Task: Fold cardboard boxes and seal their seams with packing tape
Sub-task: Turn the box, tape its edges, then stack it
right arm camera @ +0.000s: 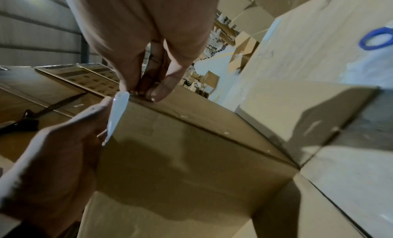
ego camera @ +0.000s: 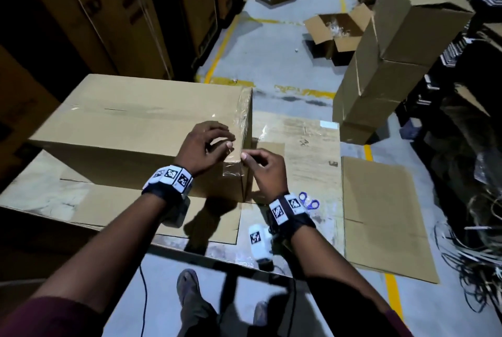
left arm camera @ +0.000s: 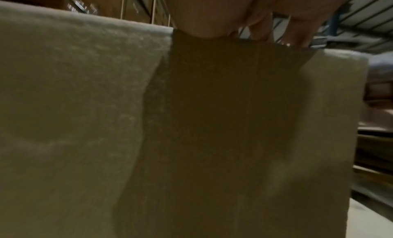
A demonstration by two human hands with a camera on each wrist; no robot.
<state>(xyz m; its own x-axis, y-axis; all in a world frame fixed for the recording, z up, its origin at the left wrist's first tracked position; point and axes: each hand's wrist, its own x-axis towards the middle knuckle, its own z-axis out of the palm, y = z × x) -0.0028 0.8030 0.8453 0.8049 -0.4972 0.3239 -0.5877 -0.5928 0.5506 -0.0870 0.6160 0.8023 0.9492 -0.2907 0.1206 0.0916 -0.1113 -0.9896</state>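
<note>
A big closed cardboard box (ego camera: pixel 130 119) lies on the table, with clear packing tape (ego camera: pixel 244 108) running along its right end. A tape strip (left arm camera: pixel 223 107) also comes down the front face near the right corner. My left hand (ego camera: pixel 209 144) sits on the box top at that corner, with curved fingertips (left arm camera: pixel 212 26) touching the top edge above the strip. My right hand (ego camera: pixel 260 165) is at the same corner and pinches a loose flap of clear tape (right arm camera: pixel 118 110) on the box edge. In the right wrist view, my left thumb lies beside the flap.
Blue-handled scissors (ego camera: pixel 308 201) lie on the table (ego camera: pixel 312 146) just right of my right wrist. Flat cardboard sheets (ego camera: pixel 380 214) cover the table and hang off its right side. Stacked boxes (ego camera: pixel 394 51) stand at the right, an open box (ego camera: pixel 336 30) on the floor behind.
</note>
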